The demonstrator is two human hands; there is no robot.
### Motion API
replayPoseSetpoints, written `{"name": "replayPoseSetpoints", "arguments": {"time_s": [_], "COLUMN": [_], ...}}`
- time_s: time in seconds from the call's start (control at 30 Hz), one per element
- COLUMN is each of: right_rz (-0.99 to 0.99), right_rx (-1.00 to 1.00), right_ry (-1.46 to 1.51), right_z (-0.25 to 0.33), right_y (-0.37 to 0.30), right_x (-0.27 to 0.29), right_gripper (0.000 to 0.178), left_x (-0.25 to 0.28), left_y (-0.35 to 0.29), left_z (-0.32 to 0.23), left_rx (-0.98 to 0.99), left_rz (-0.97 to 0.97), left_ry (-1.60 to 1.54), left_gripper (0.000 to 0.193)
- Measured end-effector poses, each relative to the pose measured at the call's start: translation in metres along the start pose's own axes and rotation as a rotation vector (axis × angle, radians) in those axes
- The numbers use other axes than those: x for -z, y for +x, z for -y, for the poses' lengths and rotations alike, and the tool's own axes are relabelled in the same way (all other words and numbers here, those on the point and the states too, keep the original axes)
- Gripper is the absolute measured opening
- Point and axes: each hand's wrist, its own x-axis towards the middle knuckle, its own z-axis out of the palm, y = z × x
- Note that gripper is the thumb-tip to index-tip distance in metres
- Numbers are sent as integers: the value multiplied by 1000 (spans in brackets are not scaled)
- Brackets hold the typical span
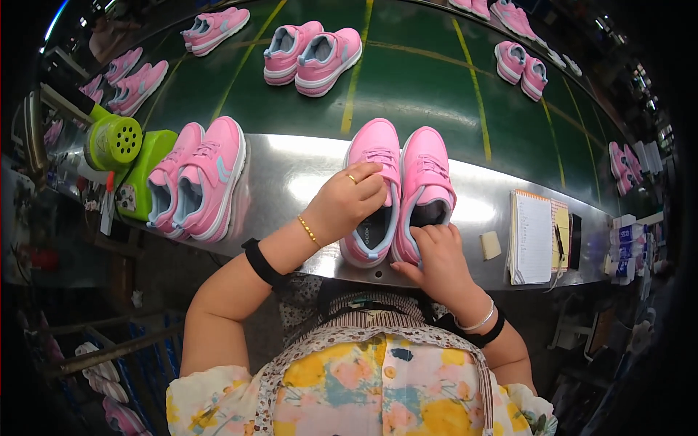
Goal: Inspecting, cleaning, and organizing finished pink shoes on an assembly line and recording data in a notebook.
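Note:
A pair of pink sneakers with pale blue linings stands in front of me, toes pointing away. On the left sneaker (374, 145), my left hand (347, 200) is closed, its bent fingertips at the strap and tongue; what exactly they pinch is partly hidden. My right hand (440, 261) grips the heel collar of the right sneaker (425, 167), fingers over the opening edge and thumb low by the heel. Both soles rest on the metal bench. To the left, another pair of pink sneakers (211, 182) stands side by side.
Beyond the metal bench (291, 167) runs a green conveyor belt (414, 80) with yellow lines, carrying several pink sneaker pairs. A lime-green fan-like device (116, 142) stands left. At right are a cream block (491, 245), an open notebook (532, 236) and a pen (559, 242).

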Motion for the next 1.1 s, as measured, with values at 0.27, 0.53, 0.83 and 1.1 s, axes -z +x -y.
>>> {"name": "replayPoseSetpoints", "arguments": {"time_s": [0.27, 0.53, 0.83, 1.1], "right_rz": [52, 70, -88, -79], "right_rx": [0, -23, -158, -250], "right_ry": [-61, -11, 283, 527], "right_z": [0, 2, -20, -40], "right_y": [3, 2, -24, -27], "right_x": [0, 5, 24, -16], "right_gripper": [52, 55, 79, 56], "left_x": [8, 3, 15, -7], "left_y": [29, -8, -83, -75], "left_z": [3, 8, -32, -46], "left_rx": [-331, 207, 618, 675], "left_rz": [408, 168, 16, 149], "left_ry": [230, -189, -507, -581], "left_gripper": [9, 31, 78, 71]}}
